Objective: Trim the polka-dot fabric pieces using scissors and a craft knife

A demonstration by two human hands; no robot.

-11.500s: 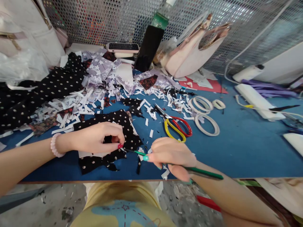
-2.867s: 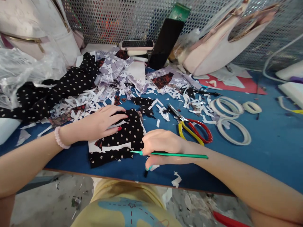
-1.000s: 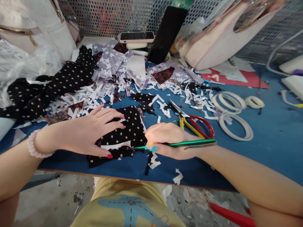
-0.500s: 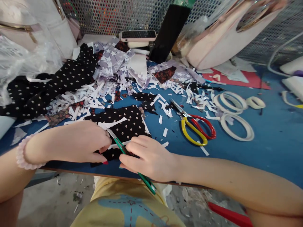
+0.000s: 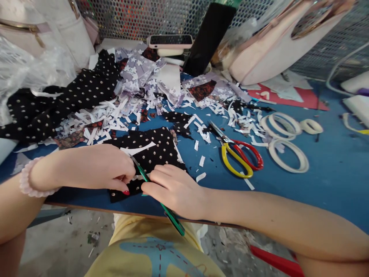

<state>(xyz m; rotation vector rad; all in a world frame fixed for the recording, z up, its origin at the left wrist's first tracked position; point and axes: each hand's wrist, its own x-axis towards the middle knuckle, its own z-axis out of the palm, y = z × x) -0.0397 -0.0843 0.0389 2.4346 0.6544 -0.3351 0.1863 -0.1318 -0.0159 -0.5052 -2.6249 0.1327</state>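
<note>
In the head view, our right hand [image 5: 178, 190] grips the green tool [image 5: 174, 221]; whether our left hand [image 5: 98, 167] pinches anything, we cannot tell. Beneath our hands lies the dotted cloth [image 5: 161, 152], probably light and limp, best held by its edges.

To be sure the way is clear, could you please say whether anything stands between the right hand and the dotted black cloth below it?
Nothing visible does: the right hand is at the dotted black cloth, its green tool slanting over it. The scissors lie off to the right.
</note>
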